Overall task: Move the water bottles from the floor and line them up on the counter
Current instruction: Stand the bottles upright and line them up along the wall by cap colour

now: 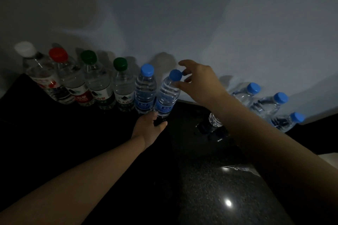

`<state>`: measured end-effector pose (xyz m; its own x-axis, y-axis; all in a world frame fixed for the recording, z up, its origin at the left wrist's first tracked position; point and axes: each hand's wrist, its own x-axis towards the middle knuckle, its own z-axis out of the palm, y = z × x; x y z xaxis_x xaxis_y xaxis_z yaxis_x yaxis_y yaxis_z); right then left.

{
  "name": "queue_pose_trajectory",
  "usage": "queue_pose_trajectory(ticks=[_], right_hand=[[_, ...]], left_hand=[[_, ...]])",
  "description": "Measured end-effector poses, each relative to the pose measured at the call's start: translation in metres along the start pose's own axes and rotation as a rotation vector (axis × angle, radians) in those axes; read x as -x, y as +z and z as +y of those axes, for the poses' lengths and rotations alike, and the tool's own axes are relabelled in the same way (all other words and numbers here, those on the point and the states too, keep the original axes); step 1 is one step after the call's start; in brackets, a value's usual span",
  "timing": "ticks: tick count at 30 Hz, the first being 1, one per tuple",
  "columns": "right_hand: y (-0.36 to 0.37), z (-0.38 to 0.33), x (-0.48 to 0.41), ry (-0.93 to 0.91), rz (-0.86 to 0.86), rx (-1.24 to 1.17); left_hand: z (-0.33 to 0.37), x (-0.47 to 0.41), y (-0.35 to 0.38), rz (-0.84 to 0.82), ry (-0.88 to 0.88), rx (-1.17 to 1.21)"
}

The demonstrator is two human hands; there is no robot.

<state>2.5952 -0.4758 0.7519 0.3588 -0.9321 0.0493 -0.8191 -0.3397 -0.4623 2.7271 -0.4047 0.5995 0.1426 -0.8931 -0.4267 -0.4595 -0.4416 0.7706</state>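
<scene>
Holding one tilted bottle at both ends, the person is fitting it into the row on the dark desk. The left hand has its grip curled round the bottom of the bottle. The right hand has a small grip on the blue cap, with the thumb and fingertips pinching it. The bottle's bottom is low at the desk, just beside another blue bottle, and its top leans to the right.

Next in the row come two green-cap bottles, a red-cap bottle and a white-cap bottle, all close along the wall. Three more blue-cap bottles sit off to the right, well apart from the row. I cannot tell if they stand or lie down.

The bottle looks full, so I think it is a bit heavy for its size. Its clear sides are thin and smooth and would likely squash in if squeezed hard. The cap is hard and good for steering, but too small to carry the weight. The best place to hold is round the ridged middle or low down. A bump could knock over the bottles beside it.
</scene>
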Motion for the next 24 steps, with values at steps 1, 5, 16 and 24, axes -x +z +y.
queue_pose_trajectory(ticks=[1, 5, 16, 24], right_hand=[[-0.005, 0.003, 0.004, 0.012, -0.003, 0.014], [-0.035, 0.022, 0.029, 0.096, -0.021, 0.062], [-0.093, 0.094, 0.084, 0.254, 0.107, 0.139], [-0.096, 0.130, 0.080, 0.240, 0.098, 0.191]], left_hand=[[0.002, 0.001, -0.001, -0.002, 0.001, 0.006], [0.010, 0.008, 0.004, 0.013, 0.050, 0.036], [0.047, 0.014, 0.050, -0.072, 0.272, -0.110], [0.067, 0.004, 0.106, -0.073, 0.277, -0.101]])
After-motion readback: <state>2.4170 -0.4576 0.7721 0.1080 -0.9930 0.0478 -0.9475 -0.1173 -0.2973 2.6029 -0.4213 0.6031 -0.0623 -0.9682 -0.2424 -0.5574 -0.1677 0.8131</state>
